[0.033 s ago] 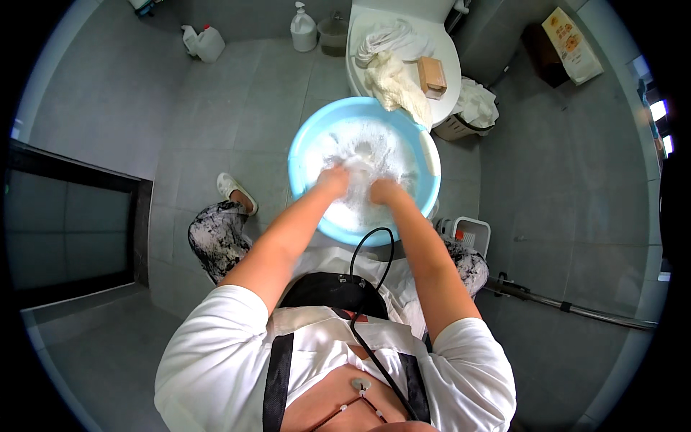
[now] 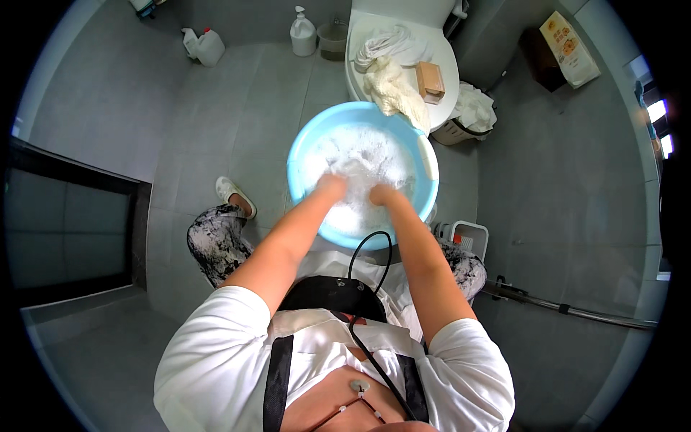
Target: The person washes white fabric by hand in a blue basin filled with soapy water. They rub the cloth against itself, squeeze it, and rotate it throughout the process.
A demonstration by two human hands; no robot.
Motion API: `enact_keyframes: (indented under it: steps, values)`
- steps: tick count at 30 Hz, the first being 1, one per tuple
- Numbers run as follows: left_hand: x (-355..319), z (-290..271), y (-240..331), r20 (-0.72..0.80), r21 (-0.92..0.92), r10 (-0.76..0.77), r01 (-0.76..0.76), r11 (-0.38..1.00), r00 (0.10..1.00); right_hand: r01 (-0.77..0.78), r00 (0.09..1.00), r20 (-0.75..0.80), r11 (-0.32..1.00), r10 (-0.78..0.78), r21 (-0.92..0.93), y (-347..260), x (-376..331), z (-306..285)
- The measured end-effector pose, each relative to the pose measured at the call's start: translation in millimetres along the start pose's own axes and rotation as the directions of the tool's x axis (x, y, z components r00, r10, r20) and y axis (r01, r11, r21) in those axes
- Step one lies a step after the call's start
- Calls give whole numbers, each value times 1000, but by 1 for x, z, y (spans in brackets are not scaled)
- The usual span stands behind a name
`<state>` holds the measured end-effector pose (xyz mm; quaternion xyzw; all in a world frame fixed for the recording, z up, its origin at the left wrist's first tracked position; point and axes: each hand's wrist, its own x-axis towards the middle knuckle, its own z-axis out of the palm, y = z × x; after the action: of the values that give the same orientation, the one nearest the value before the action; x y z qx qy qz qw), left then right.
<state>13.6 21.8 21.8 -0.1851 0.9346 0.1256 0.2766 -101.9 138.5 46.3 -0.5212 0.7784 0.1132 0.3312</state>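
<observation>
A light blue basin (image 2: 297, 160) of foamy white water (image 2: 371, 144) stands on the floor between my legs. Both my forearms reach down into it. My left hand (image 2: 331, 187) is in the suds left of the middle, and my right hand (image 2: 383, 193) is a little to its right. Foam and blur hide the fingers of both, so what they hold, if anything, does not show. Something whitish between the hands cannot be told from the froth. A long pale bar-like piece (image 2: 427, 157) lies along the basin's right rim.
Behind the basin, a toilet lid (image 2: 445, 79) bears a cream cloth (image 2: 392, 85), a white cloth (image 2: 389, 47) and a brown box (image 2: 430, 81). A full waste bin (image 2: 455, 132) stands beside it. Farther back are a pump bottle (image 2: 303, 32) and a white jug (image 2: 209, 47). A black cable (image 2: 354, 268) loops near the basin.
My left hand looks slightly deeper in the suds and the froth between the hands has shifted. My right hand has hardly moved. The whole view has shifted very slightly.
</observation>
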Motion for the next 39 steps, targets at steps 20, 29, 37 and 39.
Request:
enact_keyframes:
  steps: [20,29,37,39]
  values:
    - [18,-47,-29,-205,-975,-422,-146,167,883,133,908,-140,44,394,990,44,-7,-9]
    - [1,-14,-12,-296,-740,-208,-86,668,932,-119,921,-301,915,246,385,5,-24,2]
    - [-2,5,0,-103,-442,-264,194,876,959,-216,949,-198,964,245,153,0,1,25]
    - [13,10,-3,-90,-535,-308,215,817,947,-241,918,-250,933,308,266,3,3,26]
